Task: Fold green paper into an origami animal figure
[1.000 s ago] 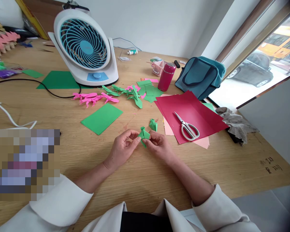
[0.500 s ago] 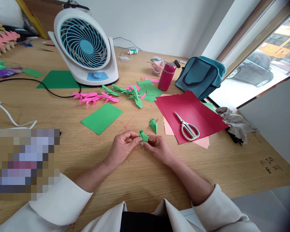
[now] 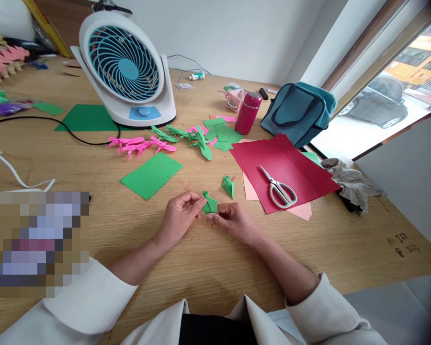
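A small folded piece of green paper is held between both hands, just above the wooden table. My left hand pinches its upper left side between thumb and fingers. From the other side, my right hand grips its lower right edge, and the fingertips behind the paper are hidden. Another folded green paper piece lies beyond my right hand. Flat green paper sheets lie to the far left of the hands.
White-handled scissors rest on red paper sheets at right. Pink paper figures and green paper figures lie further back, before a white fan. A red flask stands near a teal bag.
The folded paper has shifted slightly left and turned, showing a larger flat face. My left fingers have moved a little up along its edge.
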Demonstrator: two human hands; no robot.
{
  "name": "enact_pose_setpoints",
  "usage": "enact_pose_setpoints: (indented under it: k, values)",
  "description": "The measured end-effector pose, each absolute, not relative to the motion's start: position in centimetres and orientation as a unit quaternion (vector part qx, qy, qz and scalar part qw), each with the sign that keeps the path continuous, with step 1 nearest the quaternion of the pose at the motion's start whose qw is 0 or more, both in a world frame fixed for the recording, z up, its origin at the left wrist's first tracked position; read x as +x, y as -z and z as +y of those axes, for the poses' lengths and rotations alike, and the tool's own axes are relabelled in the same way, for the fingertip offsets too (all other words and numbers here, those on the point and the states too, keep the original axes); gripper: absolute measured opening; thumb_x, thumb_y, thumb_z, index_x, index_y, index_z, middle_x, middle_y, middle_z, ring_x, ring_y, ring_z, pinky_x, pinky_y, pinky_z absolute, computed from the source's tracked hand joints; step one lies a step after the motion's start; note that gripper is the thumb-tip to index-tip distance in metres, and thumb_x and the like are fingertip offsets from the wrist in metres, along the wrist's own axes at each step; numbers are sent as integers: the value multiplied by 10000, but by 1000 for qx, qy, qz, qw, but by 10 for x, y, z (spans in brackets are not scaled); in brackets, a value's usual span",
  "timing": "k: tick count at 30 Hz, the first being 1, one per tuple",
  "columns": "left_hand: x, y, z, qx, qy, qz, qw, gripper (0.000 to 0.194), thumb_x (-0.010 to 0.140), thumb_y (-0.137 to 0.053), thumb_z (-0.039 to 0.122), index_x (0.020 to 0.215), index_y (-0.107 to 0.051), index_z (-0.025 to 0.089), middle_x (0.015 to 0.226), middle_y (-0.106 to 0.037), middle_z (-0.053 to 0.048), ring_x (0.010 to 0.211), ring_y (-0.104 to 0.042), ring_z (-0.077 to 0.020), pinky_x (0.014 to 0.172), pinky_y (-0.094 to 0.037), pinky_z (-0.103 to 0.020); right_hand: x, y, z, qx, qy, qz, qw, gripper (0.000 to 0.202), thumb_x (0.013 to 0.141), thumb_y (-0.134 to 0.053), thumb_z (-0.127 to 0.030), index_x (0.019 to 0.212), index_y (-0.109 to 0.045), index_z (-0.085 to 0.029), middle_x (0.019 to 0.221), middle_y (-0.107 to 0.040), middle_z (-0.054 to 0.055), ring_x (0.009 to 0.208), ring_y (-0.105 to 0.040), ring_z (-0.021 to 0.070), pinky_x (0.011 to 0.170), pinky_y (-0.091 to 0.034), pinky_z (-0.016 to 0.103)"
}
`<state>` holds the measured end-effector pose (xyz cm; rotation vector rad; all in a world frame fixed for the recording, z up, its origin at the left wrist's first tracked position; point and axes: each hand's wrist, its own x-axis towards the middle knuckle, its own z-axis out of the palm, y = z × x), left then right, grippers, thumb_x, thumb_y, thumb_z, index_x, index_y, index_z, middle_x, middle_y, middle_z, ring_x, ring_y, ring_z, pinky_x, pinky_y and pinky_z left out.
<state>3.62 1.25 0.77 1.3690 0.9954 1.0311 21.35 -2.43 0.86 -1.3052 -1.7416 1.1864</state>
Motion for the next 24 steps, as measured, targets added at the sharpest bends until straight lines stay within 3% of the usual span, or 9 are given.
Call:
enact_pose_setpoints:
  k: [10,13,17,24]
  values:
    - [34,-12,12,594,-424,422,537,314,867,-626,439,704,-603,172,606,-563,30,536,-539,-96,544,-459,-214,214,-9,-25,-493,-467,-660,320,501,876,-612,-577,618,-577,-149,529,-421,-48,510,-323,73,475,-217,237]
    - [35,-11,12,580,-413,412,569,337,832,-658,488,736,-617,167,635,-565,25,544,-535,-100,503,-460,-211,213,-7,-25,-487,-477,-651,335,499,881,-605,-573,613,-560,-155,528,-429,-49,506,-328,73,474,-225,233]
    - [37,-9,12,581,-400,395,589,325,770,-733,423,655,-558,175,593,-497,49,517,-469,-83,469,-421,-199,213,-6,-25,-487,-480,-653,325,507,876,-606,-587,628,-591,-145,547,-470,-38,516,-344,74,485,-239,230]
    - [36,-9,14,550,-416,438,576,299,775,-705,399,629,-582,169,558,-504,39,490,-438,-79,468,-359,-218,216,-16,-22,-485,-503,-638,322,671,951,-380,-666,698,-702,-134,593,-585,17,575,-472,109,551,-355,233]
